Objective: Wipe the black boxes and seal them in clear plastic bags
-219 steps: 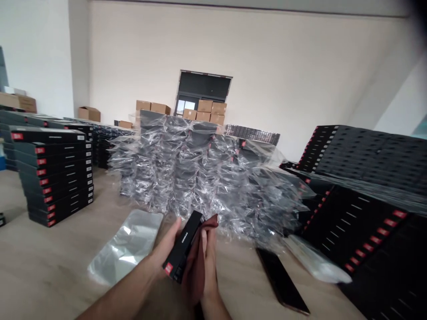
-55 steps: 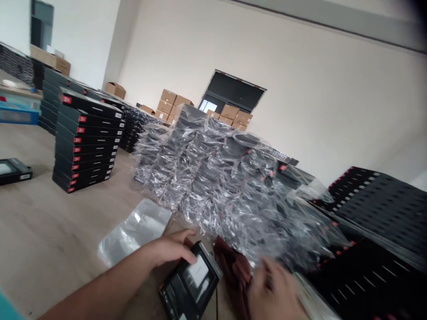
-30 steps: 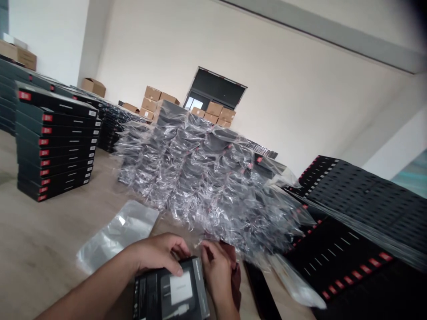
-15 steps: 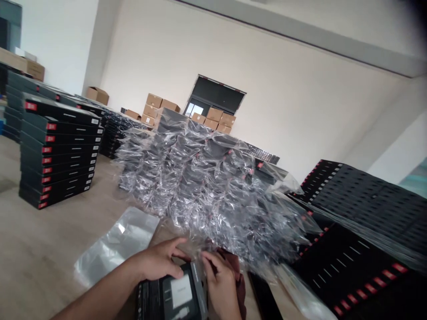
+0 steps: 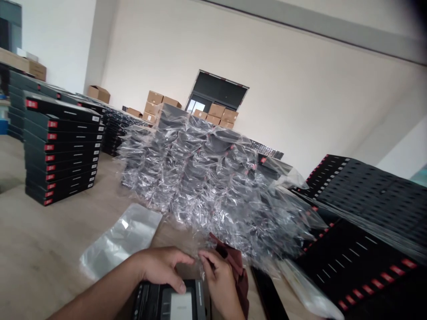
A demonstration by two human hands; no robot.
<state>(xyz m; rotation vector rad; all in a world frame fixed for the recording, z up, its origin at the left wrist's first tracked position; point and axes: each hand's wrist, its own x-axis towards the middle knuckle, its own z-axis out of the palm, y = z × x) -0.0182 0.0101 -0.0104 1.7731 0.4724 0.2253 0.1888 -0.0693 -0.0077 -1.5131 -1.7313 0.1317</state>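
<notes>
Left on the bench (image 5: 43, 240) lie your flat clear bags (image 5: 123, 240); then your left hand (image 5: 163, 269) reaches in palm-down, thumb on the box's upper face, forefinger stretched past its far edge; you cannot tell whether its hidden fingers grip. Your black box (image 5: 170, 302) is on the bench's near side, printed face up, its sides running toward you; the near end is cut off, hiding the long axis. Your right hand (image 5: 218, 284) stands thumb-and-forefinger pinched on clear film (image 5: 201, 270) by the far right corner, a brown cloth (image 5: 230, 258) just beside it.
</notes>
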